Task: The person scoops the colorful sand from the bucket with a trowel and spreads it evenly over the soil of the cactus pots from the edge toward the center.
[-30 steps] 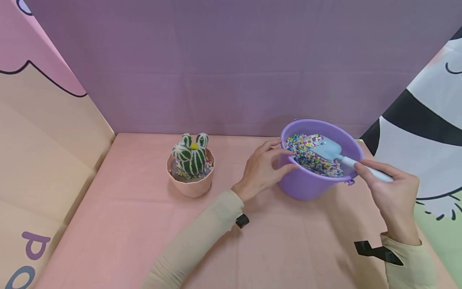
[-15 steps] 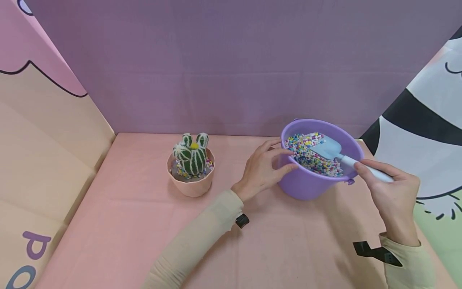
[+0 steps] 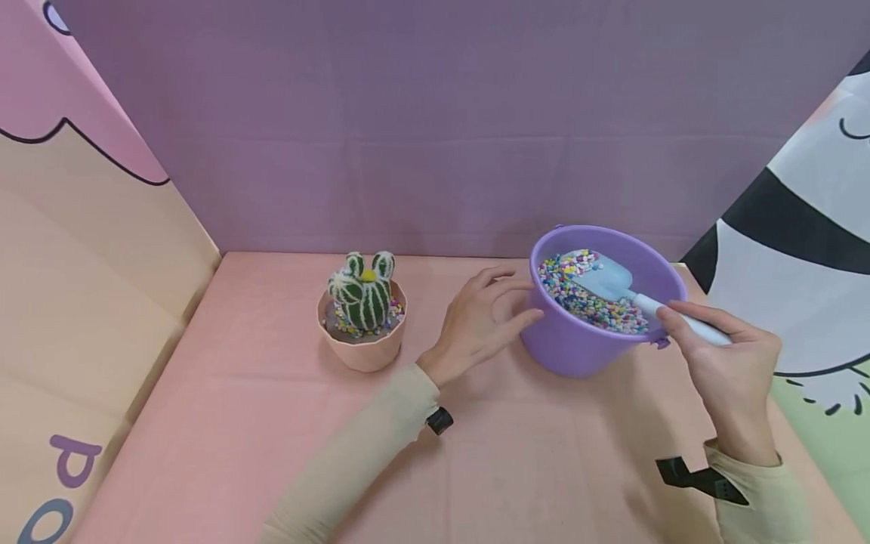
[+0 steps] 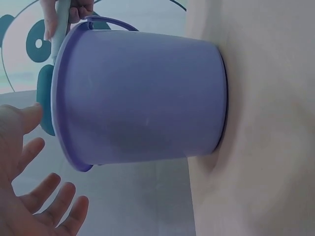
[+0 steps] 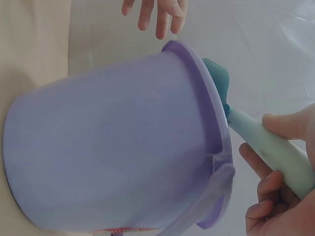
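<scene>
A purple bucket [image 3: 578, 351] stands at the right of the table, partly filled with small multicoloured beads [image 3: 598, 308]. My right hand [image 3: 737, 370] grips the pale handle of a light blue toy shovel [image 3: 607, 277]. The shovel's blade, level with the bucket's mouth, bears a heap of beads. My left hand [image 3: 476, 321] is just left of the bucket with its fingers spread and holding nothing. In the left wrist view a gap shows between its fingers [image 4: 61, 201] and the bucket wall.
Left of my left hand is a pink pot [image 3: 363, 353] with a green and white cactus [image 3: 363, 302], beads strewn round its base. A purple wall [image 3: 435, 136] rises behind the table [image 3: 530, 461]. The bucket's carrying handle [image 5: 202, 206] hangs down its side.
My left hand has moved off the bucket's rim, to the left. My right hand has shifted slightly left, bringing the loaded shovel a little left and up over the beads.
</scene>
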The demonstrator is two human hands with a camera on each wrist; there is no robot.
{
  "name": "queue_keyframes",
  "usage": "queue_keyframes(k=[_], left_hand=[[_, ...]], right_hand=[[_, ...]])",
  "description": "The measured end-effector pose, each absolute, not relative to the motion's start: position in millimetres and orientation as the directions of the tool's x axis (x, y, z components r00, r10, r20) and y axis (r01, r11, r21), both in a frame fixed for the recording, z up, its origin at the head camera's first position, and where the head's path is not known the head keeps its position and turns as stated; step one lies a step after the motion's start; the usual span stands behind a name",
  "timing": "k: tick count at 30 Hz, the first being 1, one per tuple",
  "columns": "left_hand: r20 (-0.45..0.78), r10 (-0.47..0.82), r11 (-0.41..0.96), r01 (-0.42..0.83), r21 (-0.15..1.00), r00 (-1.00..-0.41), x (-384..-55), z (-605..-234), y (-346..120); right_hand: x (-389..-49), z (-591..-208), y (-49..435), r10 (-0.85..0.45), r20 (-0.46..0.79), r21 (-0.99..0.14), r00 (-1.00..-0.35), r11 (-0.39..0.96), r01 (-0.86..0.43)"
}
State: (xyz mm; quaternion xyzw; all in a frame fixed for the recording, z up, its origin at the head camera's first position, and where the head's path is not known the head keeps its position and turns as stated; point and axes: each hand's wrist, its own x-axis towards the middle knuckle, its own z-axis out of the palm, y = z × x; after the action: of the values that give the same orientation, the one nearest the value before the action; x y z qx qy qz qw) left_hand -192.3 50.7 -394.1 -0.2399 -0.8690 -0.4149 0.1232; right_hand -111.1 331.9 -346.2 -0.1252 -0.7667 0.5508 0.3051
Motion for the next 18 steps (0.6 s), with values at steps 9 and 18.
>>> queue_keyframes(k=[9, 18], left_hand=[[0.469, 0.333, 0.51, 0.574, 0.641, -0.818, -183.7, -397.4, 27.3], [0.484, 0.36, 0.5, 0.603, 0.622, -0.798, -174.3, -398.8, 5.6]], right_hand=[[-110.3, -347.2, 316.6, 0.516, 0.29, -0.945, -0.806, 0.29, -0.154], [-112.4, -355.2, 298.3, 0.473, 0.349, -0.894, -0.809, 0.427, -0.136]])
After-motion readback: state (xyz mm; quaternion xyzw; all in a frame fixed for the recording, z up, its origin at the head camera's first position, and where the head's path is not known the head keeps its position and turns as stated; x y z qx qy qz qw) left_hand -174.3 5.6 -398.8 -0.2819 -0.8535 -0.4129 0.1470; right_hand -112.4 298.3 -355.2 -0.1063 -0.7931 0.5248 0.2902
